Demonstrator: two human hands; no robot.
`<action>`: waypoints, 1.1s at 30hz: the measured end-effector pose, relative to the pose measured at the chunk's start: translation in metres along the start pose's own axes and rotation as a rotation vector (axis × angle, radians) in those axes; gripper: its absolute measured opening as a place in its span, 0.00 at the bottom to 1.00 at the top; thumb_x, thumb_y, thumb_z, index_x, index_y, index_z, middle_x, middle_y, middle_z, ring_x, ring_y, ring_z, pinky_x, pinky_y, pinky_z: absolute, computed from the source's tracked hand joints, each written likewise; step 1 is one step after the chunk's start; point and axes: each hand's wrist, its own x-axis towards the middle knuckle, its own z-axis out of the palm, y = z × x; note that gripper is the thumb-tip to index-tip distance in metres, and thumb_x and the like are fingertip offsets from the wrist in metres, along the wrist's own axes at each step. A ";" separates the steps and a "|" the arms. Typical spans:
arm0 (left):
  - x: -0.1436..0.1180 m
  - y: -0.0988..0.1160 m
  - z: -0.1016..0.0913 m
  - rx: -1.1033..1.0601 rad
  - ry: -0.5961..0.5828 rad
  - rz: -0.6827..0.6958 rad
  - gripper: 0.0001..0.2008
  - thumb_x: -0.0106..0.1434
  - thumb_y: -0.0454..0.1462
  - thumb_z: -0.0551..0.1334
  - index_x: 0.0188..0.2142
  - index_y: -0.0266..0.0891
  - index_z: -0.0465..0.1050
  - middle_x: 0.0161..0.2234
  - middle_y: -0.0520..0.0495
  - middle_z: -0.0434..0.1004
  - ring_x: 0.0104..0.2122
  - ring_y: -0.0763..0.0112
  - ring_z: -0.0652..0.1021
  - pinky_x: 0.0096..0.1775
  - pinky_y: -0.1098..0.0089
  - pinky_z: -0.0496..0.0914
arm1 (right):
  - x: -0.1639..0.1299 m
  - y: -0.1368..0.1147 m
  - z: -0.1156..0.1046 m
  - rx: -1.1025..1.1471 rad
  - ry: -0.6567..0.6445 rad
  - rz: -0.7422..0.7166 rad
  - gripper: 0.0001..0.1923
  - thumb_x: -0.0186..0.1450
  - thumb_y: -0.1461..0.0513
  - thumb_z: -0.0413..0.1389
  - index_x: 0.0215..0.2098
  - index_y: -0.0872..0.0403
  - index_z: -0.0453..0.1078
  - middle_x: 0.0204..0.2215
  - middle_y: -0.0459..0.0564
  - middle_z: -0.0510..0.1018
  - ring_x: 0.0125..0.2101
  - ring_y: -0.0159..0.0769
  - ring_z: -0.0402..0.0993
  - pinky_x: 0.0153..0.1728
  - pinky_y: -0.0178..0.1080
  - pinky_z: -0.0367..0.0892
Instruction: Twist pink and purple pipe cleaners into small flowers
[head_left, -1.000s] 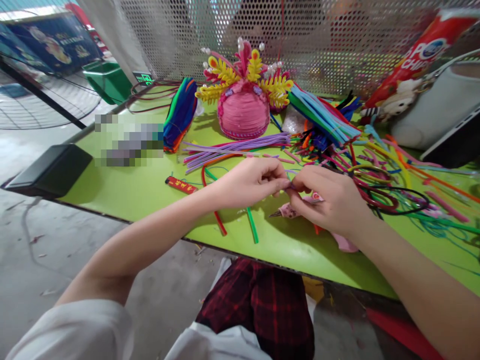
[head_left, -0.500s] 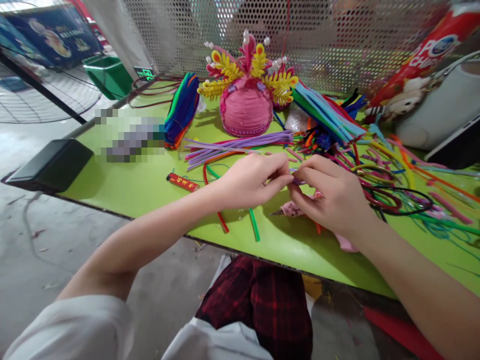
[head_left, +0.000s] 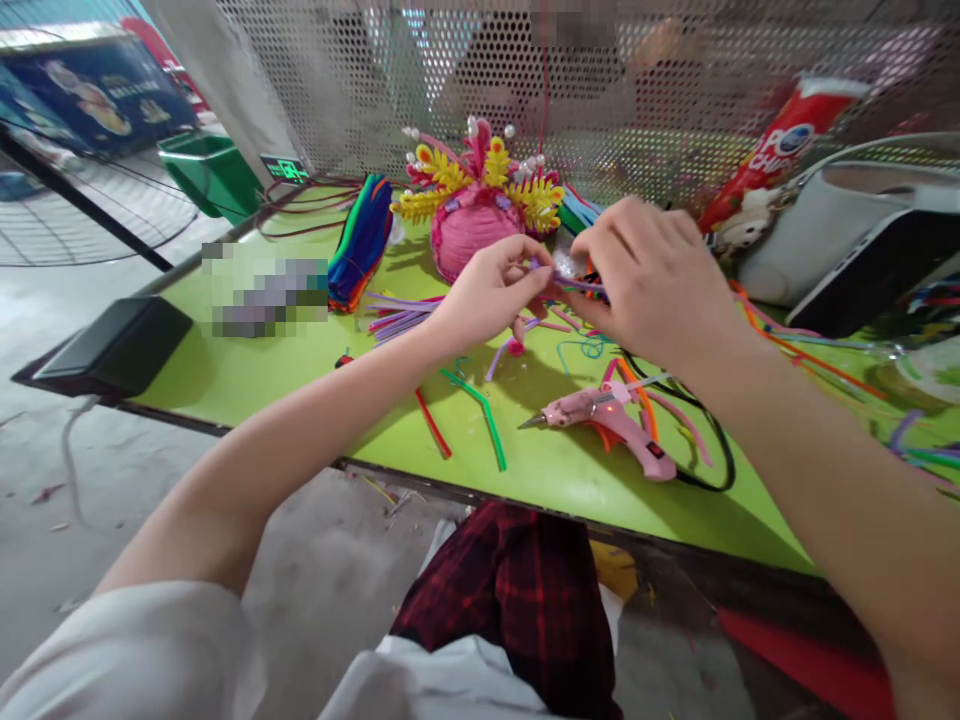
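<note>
My left hand point(head_left: 495, 290) is closed, its thumb and fingers pinching a purple pipe cleaner point(head_left: 579, 284) above the middle of the table. To the right, the strand runs to my right hand point(head_left: 660, 275), which is raised with fingers curled around it; its fingertips are partly hidden. A short purple piece with a small pink bit point(head_left: 516, 347) at its end hangs or lies just below my left hand. Nearer me lies a pink hot glue gun point(head_left: 600, 405), nozzle pointing left. Behind my hands sits a pink wrapped headdress point(head_left: 457, 235) with yellow sprigs and white beads.
Purple pipe cleaners point(head_left: 397, 322) lie left of centre, behind my forearm. A blue and green bundle point(head_left: 364, 240) stands farther back. Red point(head_left: 433, 425) and green point(head_left: 487, 420) pieces lie near the front edge. A black box point(head_left: 112, 345) occupies the left corner; a phone point(head_left: 862, 270) leans at right.
My right hand has risen and moved away from my left, drawing the purple strand out between them. My left hand has shifted slightly up and left. The glue gun now shows in full.
</note>
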 end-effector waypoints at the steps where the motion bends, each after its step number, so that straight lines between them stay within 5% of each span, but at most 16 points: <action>1: 0.005 -0.004 -0.004 -0.017 0.029 -0.026 0.02 0.69 0.32 0.62 0.41 0.37 0.70 0.28 0.51 0.79 0.25 0.75 0.80 0.21 0.78 0.68 | -0.003 0.006 -0.004 -0.018 0.038 0.024 0.15 0.71 0.55 0.59 0.51 0.55 0.72 0.51 0.62 0.77 0.52 0.52 0.72 0.52 0.50 0.67; 4: 0.017 -0.023 -0.015 -0.111 0.103 -0.205 0.03 0.70 0.33 0.63 0.38 0.34 0.73 0.35 0.46 0.83 0.25 0.80 0.79 0.22 0.79 0.69 | -0.021 0.025 -0.012 -0.037 0.091 0.191 0.13 0.69 0.57 0.60 0.49 0.54 0.74 0.49 0.61 0.78 0.50 0.51 0.73 0.51 0.49 0.67; 6: 0.024 -0.037 -0.018 -0.140 0.128 -0.246 0.05 0.70 0.34 0.63 0.37 0.33 0.73 0.34 0.46 0.83 0.24 0.81 0.77 0.21 0.79 0.68 | -0.036 0.040 -0.009 -0.014 -0.096 0.376 0.09 0.70 0.57 0.56 0.41 0.52 0.75 0.43 0.58 0.80 0.42 0.46 0.75 0.43 0.46 0.67; 8: 0.028 -0.051 -0.019 -0.172 0.140 -0.272 0.08 0.72 0.37 0.62 0.37 0.34 0.72 0.28 0.49 0.79 0.19 0.83 0.74 0.20 0.79 0.66 | -0.051 0.056 -0.003 0.016 -0.416 0.550 0.12 0.69 0.54 0.55 0.37 0.51 0.75 0.39 0.55 0.81 0.38 0.45 0.76 0.38 0.45 0.66; 14: 0.026 -0.073 -0.012 -0.261 0.074 -0.290 0.06 0.69 0.35 0.65 0.37 0.35 0.71 0.26 0.51 0.78 0.17 0.83 0.73 0.20 0.79 0.67 | -0.097 0.099 0.004 0.120 -0.684 0.667 0.08 0.61 0.57 0.60 0.30 0.54 0.75 0.31 0.57 0.83 0.31 0.47 0.78 0.34 0.45 0.70; 17: 0.025 -0.074 -0.010 -0.312 0.014 -0.311 0.03 0.69 0.32 0.64 0.39 0.33 0.72 0.31 0.46 0.82 0.20 0.81 0.76 0.21 0.78 0.71 | -0.112 0.107 0.005 0.229 -0.770 0.691 0.12 0.61 0.57 0.60 0.40 0.53 0.78 0.39 0.55 0.86 0.35 0.46 0.82 0.37 0.44 0.75; 19: 0.025 -0.072 -0.010 -0.352 0.004 -0.328 0.01 0.70 0.31 0.62 0.40 0.33 0.71 0.36 0.43 0.84 0.22 0.81 0.78 0.22 0.79 0.73 | -0.115 0.109 0.009 0.250 -0.775 0.692 0.16 0.59 0.58 0.62 0.45 0.53 0.77 0.45 0.56 0.85 0.39 0.47 0.83 0.40 0.45 0.76; 24: 0.022 -0.068 -0.010 -0.417 -0.011 -0.352 0.04 0.72 0.30 0.59 0.42 0.31 0.72 0.43 0.39 0.84 0.24 0.81 0.80 0.22 0.80 0.74 | -0.117 0.116 0.006 0.169 -0.746 0.742 0.12 0.56 0.59 0.64 0.39 0.52 0.75 0.35 0.55 0.84 0.32 0.47 0.80 0.34 0.45 0.71; 27: 0.019 -0.065 -0.011 -0.436 -0.023 -0.333 0.06 0.72 0.29 0.57 0.44 0.30 0.73 0.46 0.38 0.84 0.24 0.82 0.80 0.23 0.80 0.75 | -0.116 0.115 -0.012 0.057 -0.615 0.800 0.21 0.60 0.57 0.64 0.50 0.54 0.72 0.44 0.64 0.83 0.41 0.52 0.80 0.40 0.48 0.69; 31: 0.012 -0.058 -0.012 -0.442 -0.028 -0.283 0.07 0.72 0.30 0.59 0.47 0.31 0.74 0.49 0.37 0.85 0.27 0.81 0.83 0.26 0.82 0.76 | -0.099 0.083 -0.022 -0.097 -0.387 0.826 0.28 0.61 0.51 0.64 0.56 0.53 0.67 0.45 0.62 0.82 0.39 0.49 0.78 0.37 0.46 0.66; 33: 0.007 -0.053 -0.012 -0.440 -0.041 -0.248 0.08 0.71 0.31 0.61 0.48 0.32 0.75 0.52 0.37 0.84 0.30 0.78 0.85 0.28 0.80 0.78 | -0.087 0.055 -0.016 0.017 -0.370 0.726 0.30 0.60 0.48 0.64 0.54 0.53 0.67 0.41 0.58 0.81 0.36 0.48 0.77 0.36 0.45 0.66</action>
